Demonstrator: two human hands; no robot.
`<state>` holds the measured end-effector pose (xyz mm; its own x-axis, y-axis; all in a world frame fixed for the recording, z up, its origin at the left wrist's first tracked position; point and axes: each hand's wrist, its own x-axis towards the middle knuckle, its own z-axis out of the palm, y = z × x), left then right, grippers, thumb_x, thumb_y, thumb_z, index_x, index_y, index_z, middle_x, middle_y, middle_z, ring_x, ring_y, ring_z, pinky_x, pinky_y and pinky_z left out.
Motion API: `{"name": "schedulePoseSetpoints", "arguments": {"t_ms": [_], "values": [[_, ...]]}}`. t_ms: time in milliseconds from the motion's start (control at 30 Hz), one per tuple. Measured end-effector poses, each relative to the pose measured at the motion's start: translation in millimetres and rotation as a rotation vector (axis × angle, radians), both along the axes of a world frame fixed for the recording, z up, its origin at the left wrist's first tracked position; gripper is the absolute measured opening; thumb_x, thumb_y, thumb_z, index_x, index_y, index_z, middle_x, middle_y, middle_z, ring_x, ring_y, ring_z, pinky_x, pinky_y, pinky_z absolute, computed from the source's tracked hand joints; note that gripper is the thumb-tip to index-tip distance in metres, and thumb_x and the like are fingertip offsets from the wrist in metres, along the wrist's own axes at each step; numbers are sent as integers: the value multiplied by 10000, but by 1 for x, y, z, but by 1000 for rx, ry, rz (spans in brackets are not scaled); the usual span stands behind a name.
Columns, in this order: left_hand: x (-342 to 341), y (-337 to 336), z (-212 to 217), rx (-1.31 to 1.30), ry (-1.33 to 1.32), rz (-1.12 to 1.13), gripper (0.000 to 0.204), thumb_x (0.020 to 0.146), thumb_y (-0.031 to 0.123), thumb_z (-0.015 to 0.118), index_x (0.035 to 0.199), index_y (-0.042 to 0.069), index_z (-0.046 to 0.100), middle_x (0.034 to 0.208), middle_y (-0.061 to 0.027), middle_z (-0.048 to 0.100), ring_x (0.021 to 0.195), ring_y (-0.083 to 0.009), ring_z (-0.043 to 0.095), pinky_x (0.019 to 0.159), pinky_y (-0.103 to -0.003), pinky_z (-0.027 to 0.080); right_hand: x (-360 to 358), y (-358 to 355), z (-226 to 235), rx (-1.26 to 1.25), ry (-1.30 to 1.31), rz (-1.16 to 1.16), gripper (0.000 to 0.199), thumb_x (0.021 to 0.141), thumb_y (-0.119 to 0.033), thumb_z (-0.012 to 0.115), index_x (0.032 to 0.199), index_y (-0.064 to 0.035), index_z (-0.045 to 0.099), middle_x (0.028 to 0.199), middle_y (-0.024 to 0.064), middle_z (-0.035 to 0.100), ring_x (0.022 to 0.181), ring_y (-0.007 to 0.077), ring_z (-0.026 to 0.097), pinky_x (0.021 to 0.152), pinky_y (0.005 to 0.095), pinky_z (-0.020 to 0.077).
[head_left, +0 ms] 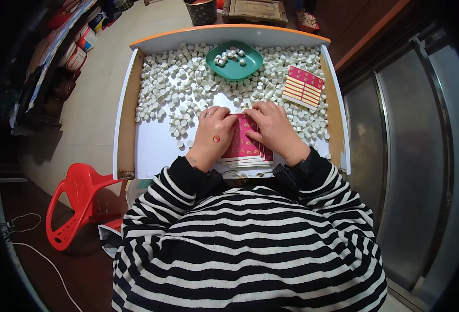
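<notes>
A stack of magenta sticker sheets with small gold motifs lies at the near middle of the white tray, its lower edges fanned. My left hand is closed over the left side of the stack, fingers curled at its far end. A small round red sticker is on the back of that hand. On the right side, my right hand pinches the top sheet, its thumb lying on the printed face. The fingertips of both hands are partly hidden. Many small white round caps are spread around the far and side parts of the tray.
A green dish holding several caps sits among the loose ones at the far middle. A partly used sticker sheet lies on caps at the right. Raised walls edge the tray. A red plastic chair stands at left, metal-framed panels at right.
</notes>
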<state>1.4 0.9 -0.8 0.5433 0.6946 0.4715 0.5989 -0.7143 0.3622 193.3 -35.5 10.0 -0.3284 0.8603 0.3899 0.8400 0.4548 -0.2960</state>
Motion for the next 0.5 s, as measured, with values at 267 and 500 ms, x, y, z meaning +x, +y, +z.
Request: {"name": "schedulePoseSetpoints", "arguments": {"t_ms": [267,500], "values": [[-1,0,2,-55,-114,23,288,721,45,641,1007,61,613,885,-95,596,904,-300,565,822,-401,430,-2,2,-1,-113,117,17,453,631,-192,749,1033,-65,582,1037,114,570,999,319,526,852,415,416],[-10,-1,29,-257,-328,-82,280,719,-32,640,987,50,629,834,-106,596,779,-285,582,688,-351,469,0,-7,26,-643,823,-97,230,795,-129,689,974,-28,585,838,50,605,765,137,567,713,265,458]]}}
